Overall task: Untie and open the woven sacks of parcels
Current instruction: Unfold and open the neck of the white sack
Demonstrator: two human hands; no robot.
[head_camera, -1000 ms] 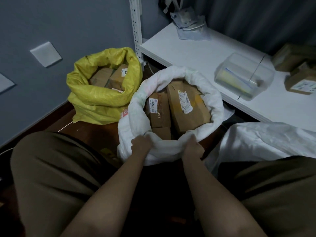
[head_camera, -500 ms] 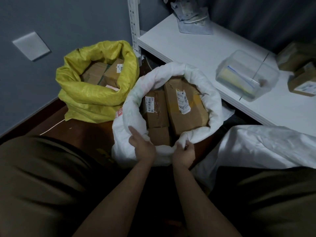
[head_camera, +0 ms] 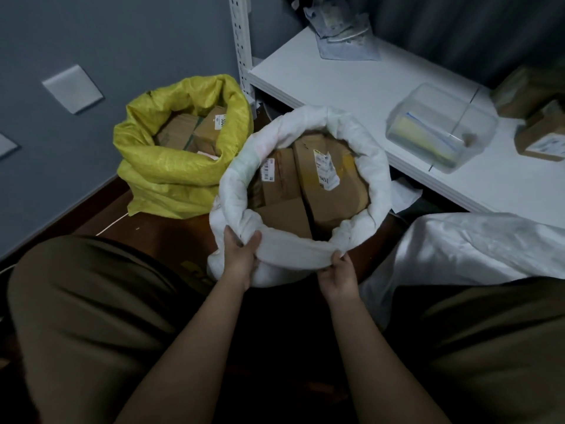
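A white woven sack (head_camera: 232, 185) stands open on the dark floor between my knees, its rim rolled down into a thick collar. Brown cardboard parcels (head_camera: 327, 191) with white labels fill it. My left hand (head_camera: 240, 255) grips the near left part of the rolled rim, thumb over the top. My right hand (head_camera: 339, 273) holds the near right part of the same rim from below. To the left, a yellow woven sack (head_camera: 171, 172) stands open with its rim rolled down and parcels inside. Another white sack (head_camera: 477, 243) lies at the right, by my right knee.
A white shelf (head_camera: 351, 90) runs along the back right, bearing a clear plastic box (head_camera: 440, 127), cardboard parcels (head_camera: 541, 139) and grey plastic bags (head_camera: 342, 35). A perforated white upright (head_camera: 241, 47) stands at its corner. The grey wall (head_camera: 91, 56) closes the left side. My knees flank the sack.
Both hands have shifted along the near rim of the white sack and spread apart. The rim there is now rolled lower and smoother. The camera view moved slightly.
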